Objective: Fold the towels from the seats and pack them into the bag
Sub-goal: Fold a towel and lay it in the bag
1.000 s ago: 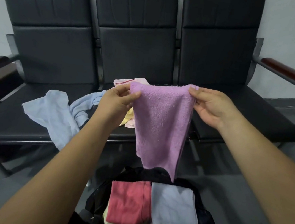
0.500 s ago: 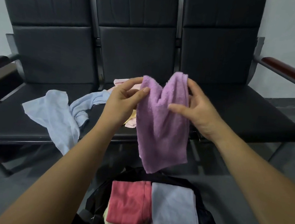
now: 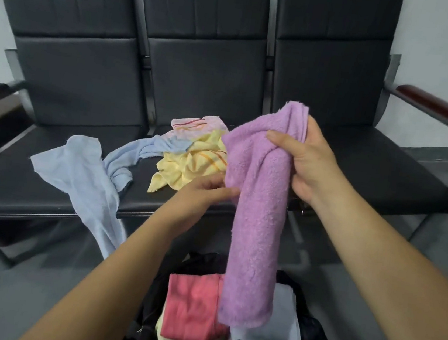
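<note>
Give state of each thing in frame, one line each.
purple towel: folded lengthwise, hanging above the bag.
right hand: grips the purple towel's top.
left hand: fingers pinch its left edge.
light blue towel: unfolded, draped over the seats.
yellow towel: crumpled on the seats.
pink striped towel: crumpled, behind the yellow one.
bag: open, holds two stacks.
red towel: folded, tops left stack.
grey-blue towel: folded, tops right stack.

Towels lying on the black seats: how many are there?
3: a light blue towel draped over the left seat's front edge, a yellow towel crumpled on the middle seat, a pink striped towel behind it. Others may hide underneath.
</note>
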